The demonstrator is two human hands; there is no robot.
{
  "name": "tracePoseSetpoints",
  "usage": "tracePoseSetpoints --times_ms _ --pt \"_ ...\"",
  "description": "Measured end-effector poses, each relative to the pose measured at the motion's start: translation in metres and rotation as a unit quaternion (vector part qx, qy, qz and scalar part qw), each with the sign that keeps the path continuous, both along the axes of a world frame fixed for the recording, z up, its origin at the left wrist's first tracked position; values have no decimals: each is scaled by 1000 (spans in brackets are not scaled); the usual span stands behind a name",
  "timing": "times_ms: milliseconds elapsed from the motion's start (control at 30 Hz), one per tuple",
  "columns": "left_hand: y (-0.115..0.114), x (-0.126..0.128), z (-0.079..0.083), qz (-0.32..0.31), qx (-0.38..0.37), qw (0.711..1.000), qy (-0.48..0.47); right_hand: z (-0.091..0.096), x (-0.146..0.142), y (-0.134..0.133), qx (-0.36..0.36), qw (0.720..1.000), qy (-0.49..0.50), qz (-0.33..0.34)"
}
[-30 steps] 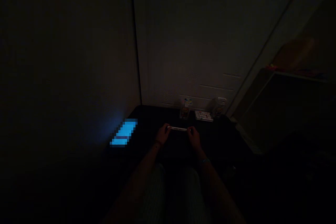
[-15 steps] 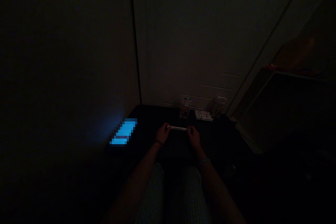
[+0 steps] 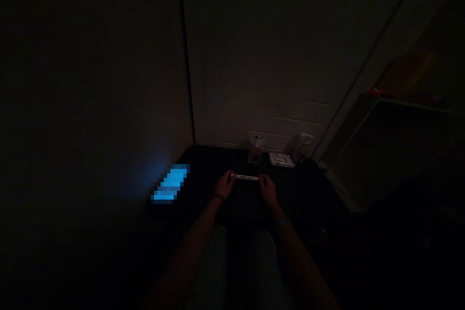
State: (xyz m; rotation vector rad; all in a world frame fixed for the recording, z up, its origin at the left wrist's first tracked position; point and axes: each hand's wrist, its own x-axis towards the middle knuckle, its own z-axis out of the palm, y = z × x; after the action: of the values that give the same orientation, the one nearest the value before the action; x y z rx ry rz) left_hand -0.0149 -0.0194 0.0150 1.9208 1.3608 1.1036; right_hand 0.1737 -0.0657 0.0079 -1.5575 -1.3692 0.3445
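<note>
A slim white marker-like stick point(image 3: 247, 178) with dark print along its side lies level between my two hands, just above or on the dark table; the gap cannot be judged in this dim light. My left hand point(image 3: 225, 184) pinches its left end between thumb and fingers. At the other end, my right hand point(image 3: 268, 187) is closed on the tip in the same way. Behind the hands lies a row of similar white sticks point(image 3: 282, 160), side by side.
A clear container point(image 3: 255, 151) with colourful bits at its top stands near the wall. Another clear container point(image 3: 303, 147) is to its right. A glowing blue, pixelated screen point(image 3: 170, 184) lies at the left of the dark table point(image 3: 218, 157). Shelving point(image 3: 410, 104) rises at right.
Both hands keep their hold on the white marker-like stick in nearly the same place. The picture is slightly darker around my legs.
</note>
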Motion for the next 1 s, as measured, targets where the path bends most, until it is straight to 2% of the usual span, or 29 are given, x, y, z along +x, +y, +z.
tracePoseSetpoints --times_ms 400,1000 --pt "4 -5 -1 -33 -26 998 -35 -7 1 5 -11 1000 -25 -8" --pt "8 -8 -5 -63 -11 995 -78 -10 0 7 -42 996 -76 -24"
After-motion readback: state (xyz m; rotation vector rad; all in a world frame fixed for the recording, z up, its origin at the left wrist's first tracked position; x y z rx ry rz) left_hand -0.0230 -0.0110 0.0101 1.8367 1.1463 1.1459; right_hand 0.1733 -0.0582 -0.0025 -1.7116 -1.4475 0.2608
